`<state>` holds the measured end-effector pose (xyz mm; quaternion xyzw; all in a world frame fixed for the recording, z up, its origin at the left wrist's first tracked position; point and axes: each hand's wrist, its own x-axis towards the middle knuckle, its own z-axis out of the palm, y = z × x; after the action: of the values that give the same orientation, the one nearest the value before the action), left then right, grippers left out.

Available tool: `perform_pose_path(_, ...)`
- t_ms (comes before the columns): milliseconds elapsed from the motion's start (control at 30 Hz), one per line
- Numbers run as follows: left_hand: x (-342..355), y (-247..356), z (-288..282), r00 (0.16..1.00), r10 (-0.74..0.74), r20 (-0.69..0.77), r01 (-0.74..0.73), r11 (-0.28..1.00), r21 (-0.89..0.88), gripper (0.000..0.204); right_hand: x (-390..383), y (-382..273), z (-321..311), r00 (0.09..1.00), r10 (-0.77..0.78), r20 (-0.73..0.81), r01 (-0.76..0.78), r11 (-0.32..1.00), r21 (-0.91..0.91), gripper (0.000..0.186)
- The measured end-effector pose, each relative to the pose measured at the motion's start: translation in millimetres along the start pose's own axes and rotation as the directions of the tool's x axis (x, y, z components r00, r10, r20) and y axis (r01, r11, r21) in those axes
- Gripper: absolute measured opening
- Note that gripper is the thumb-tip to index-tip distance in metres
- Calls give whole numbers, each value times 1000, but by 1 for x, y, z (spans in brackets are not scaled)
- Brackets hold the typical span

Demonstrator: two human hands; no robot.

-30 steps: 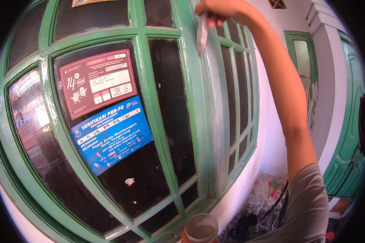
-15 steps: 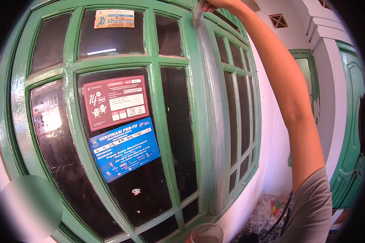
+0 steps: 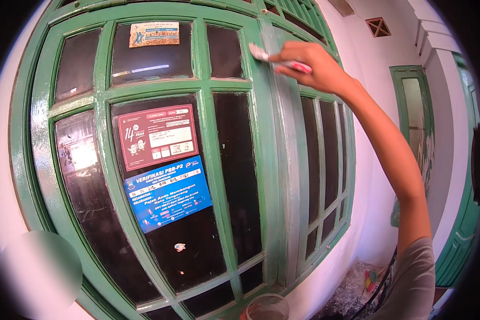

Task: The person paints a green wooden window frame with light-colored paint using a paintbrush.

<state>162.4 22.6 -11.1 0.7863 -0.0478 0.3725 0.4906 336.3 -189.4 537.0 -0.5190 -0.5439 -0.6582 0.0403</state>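
My right hand (image 3: 312, 64) is raised at the upper right, its fingers closed round a paintbrush (image 3: 260, 54) with a pale, red-marked handle. The brush's bristles point left, at the upper part of the green window frame (image 3: 272, 133), beside a corner post with a greyish coat. Low in the view is a clear round cup (image 3: 268, 308), its contents hard to make out. Only a sliver of my left hand (image 3: 244, 314) shows at the cup's left side, seemingly gripping it.
Dark glass panes carry a red sticker (image 3: 157, 136), a blue sticker (image 3: 168, 194) and a small worn one (image 3: 154, 34). A white wall (image 3: 365, 160) runs to the right, with green doors (image 3: 464, 234) beyond. Debris (image 3: 357, 288) lies on the floor below.
My right hand has come down from the top edge, bringing the paintbrush fully into view and turning it from upright to pointing left. The view has shifted slightly.
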Motion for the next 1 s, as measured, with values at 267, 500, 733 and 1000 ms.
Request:
perform_pose_path(267, -39, 43, 21, 987, -139, -80, 147, 983, 106, 116, -119, -72, -62, 849, 311, 427, -527, 459, 715, 26)
perform_pose_path(500, -23, 61, 62, 960, -117, -253, 189, 940, 284, 117, -276, -157, -14, 776, 232, 586, -563, -163, 810, 17)
perform_pose_path(733, -28, 73, 97, 953, 165, -253, -9, 853, 522, 113, -367, -190, -1, 646, 364, 671, -499, -464, 732, 43)
perform_pose_path(1000, -53, 111, 129, 933, 111, -341, 118, 802, 586, 98, -389, -236, 2, 812, 164, 560, -495, -317, 809, 25)
